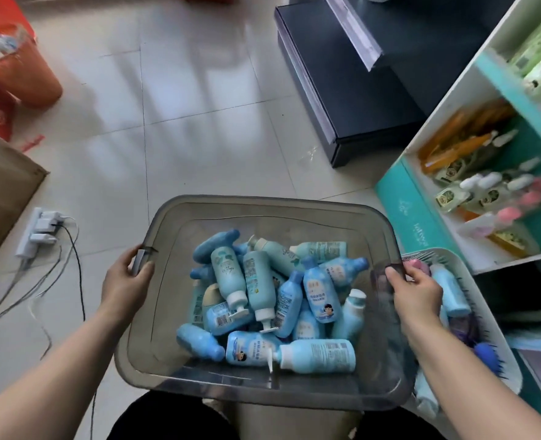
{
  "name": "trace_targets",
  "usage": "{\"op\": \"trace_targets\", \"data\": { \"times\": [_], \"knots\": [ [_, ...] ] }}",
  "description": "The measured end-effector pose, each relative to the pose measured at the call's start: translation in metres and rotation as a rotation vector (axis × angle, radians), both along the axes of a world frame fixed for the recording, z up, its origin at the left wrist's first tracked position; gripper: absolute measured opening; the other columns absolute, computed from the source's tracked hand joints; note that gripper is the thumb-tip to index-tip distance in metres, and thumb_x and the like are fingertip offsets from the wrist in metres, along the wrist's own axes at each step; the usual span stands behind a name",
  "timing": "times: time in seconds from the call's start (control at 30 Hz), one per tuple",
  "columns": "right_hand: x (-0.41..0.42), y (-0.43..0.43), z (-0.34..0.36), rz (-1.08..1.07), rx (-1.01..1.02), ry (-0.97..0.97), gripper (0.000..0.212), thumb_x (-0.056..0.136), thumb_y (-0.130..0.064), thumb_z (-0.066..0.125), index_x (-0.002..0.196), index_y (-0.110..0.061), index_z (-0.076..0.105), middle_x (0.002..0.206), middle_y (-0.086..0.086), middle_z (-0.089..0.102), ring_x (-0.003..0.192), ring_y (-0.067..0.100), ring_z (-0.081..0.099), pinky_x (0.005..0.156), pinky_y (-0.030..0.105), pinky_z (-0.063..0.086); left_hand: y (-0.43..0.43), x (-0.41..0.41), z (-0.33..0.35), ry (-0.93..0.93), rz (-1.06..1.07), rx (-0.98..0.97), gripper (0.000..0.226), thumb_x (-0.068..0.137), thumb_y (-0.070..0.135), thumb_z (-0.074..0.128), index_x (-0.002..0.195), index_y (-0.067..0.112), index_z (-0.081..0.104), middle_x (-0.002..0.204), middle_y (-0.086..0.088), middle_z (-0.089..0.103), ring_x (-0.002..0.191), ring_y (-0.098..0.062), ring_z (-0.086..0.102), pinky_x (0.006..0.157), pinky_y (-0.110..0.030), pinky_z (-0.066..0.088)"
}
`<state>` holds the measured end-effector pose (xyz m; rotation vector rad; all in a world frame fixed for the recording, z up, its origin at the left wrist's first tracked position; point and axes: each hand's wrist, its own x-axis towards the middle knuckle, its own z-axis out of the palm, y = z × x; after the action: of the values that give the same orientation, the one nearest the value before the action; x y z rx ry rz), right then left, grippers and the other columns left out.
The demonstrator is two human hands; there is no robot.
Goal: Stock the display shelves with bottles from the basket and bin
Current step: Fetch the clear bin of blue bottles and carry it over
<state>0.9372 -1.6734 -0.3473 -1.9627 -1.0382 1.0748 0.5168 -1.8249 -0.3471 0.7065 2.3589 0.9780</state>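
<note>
the display shelves (421,217) are located beyond the right fingers (396,276). the bin (263,203) is gripped at both ends: left fingers (145,271) clamped on one rim, right fingers on the other. the basket (447,252) is set just outside the right fingers; the bottles (256,281) are heaped between both. bin positioning is judged underway; next, one end must be released to take a bottle.

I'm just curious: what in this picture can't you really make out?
All in the head view:
- Bottles: label print is too small and blurred to read; the lower ones are buried under the top layer in the bin.
- White basket: most of its contents are hidden by the right hand and the bin's rim.
- Display shelves: the goods are blurred and cut off by the right edge.
</note>
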Motion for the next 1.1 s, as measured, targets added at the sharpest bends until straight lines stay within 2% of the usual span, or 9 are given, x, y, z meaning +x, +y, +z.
{"op": "trace_targets", "data": {
  "times": [0.07, 0.23, 0.33, 0.5, 0.63, 0.77, 0.9, 1.0, 1.1],
  "knots": [
    [-0.004, 0.011, -0.027, 0.036, -0.026, 0.014, 0.023, 0.086, -0.008, 0.064, 0.108, -0.001, 0.066, 0.076, -0.005, 0.060, 0.078, 0.019, 0.057, 0.075, 0.028, 0.043, 0.006, -0.001, -0.033, 0.014, 0.036, -0.022, 0.035, 0.088, 0.016, 0.060, 0.121, 0.029, 0.057, 0.088, -0.004, 0.066, 0.066, -0.022, 0.057, 0.067, -0.045, 0.051],
    [-0.012, 0.029, -0.082, 0.095, -0.034, 0.023, 0.031, 0.087, -0.004, 0.058, 0.116, -0.011, 0.062, 0.082, 0.007, 0.060, 0.070, 0.020, 0.055, 0.068, 0.026, 0.043, 0.020, -0.011, -0.110, 0.072, 0.118, -0.152, 0.038, 0.082, 0.032, 0.058, 0.118, 0.020, 0.058, 0.101, -0.011, 0.066, 0.085, -0.036, 0.063, 0.074, -0.053, 0.055],
    [-0.015, 0.040, -0.108, 0.116, -0.037, 0.032, 0.029, 0.089, -0.001, 0.056, 0.117, -0.008, 0.060, 0.088, 0.009, 0.060, 0.077, 0.020, 0.054, 0.063, 0.027, 0.046, 0.036, -0.011, -0.131, 0.097, 0.075, -0.178, 0.021, 0.084, 0.028, 0.056, 0.098, 0.013, 0.063, 0.086, -0.015, 0.065, 0.075, -0.038, 0.061, 0.071, -0.052, 0.055],
    [-0.017, 0.058, -0.159, 0.109, -0.033, 0.023, 0.032, 0.087, -0.003, 0.058, 0.119, -0.005, 0.061, 0.098, 0.009, 0.064, 0.089, 0.023, 0.058, 0.089, 0.039, 0.049, 0.058, -0.010, -0.160, 0.093, 0.053, -0.194, 0.021, 0.088, 0.023, 0.055, 0.104, 0.011, 0.062, 0.089, -0.016, 0.063, 0.078, -0.038, 0.061, 0.073, -0.051, 0.055],
    [-0.015, 0.064, -0.189, 0.142, -0.070, 0.005, 0.035, 0.088, -0.002, 0.056, 0.122, -0.009, 0.059, 0.104, 0.012, 0.065, 0.092, 0.025, 0.059, 0.090, 0.044, 0.050, 0.069, -0.009, -0.180, 0.073, 0.025, -0.221, 0.022, 0.090, 0.024, 0.054, 0.107, 0.013, 0.060, 0.092, -0.014, 0.062, 0.081, -0.037, 0.059, 0.074, -0.051, 0.055],
    [-0.010, 0.071, -0.205, 0.189, -0.096, -0.020, 0.031, 0.088, -0.003, 0.054, 0.111, -0.024, 0.059, 0.103, 0.013, 0.066, 0.089, 0.025, 0.060, 0.089, 0.047, 0.050, 0.083, -0.010, -0.186, 0.124, 0.017, -0.235, 0.025, 0.091, 0.027, 0.052, 0.108, 0.011, 0.059, 0.093, -0.013, 0.061, 0.084, -0.035, 0.057, 0.079, -0.043, 0.051],
    [-0.006, 0.071, -0.207, 0.301, -0.128, -0.097, 0.042, 0.087, -0.018, 0.053, 0.128, -0.010, 0.053, 0.121, 0.014, 0.063, 0.109, 0.032, 0.059, 0.098, 0.043, 0.046, 0.085, -0.008, -0.183, 0.164, -0.005, -0.303, 0.028, 0.093, 0.025, 0.049, 0.111, 0.007, 0.059, 0.098, -0.019, 0.062, 0.089, -0.037, 0.056, 0.081, -0.040, 0.045],
    [-0.012, 0.063, -0.191, 0.334, -0.151, -0.161, 0.045, 0.095, -0.015, 0.048, 0.139, -0.011, 0.044, 0.135, 0.012, 0.053, 0.122, 0.030, 0.051, 0.103, 0.037, 0.039, 0.084, -0.007, -0.179, 0.163, -0.030, -0.362, 0.034, 0.095, 0.025, 0.048, 0.121, 0.005, 0.055, 0.111, -0.023, 0.060, 0.101, -0.041, 0.054, 0.084, -0.039, 0.042],
    [-0.009, 0.058, -0.190, 0.353, -0.175, -0.257, 0.048, 0.097, -0.016, 0.044, 0.145, -0.013, 0.035, 0.146, 0.011, 0.042, 0.131, 0.030, 0.042, 0.106, 0.034, 0.033, 0.076, -0.002, -0.177, 0.167, -0.051, -0.403, 0.032, 0.096, 0.024, 0.046, 0.123, 0.006, 0.052, 0.113, -0.024, 0.058, 0.093, -0.038, 0.053, 0.076, -0.039, 0.042]
  ]
}}
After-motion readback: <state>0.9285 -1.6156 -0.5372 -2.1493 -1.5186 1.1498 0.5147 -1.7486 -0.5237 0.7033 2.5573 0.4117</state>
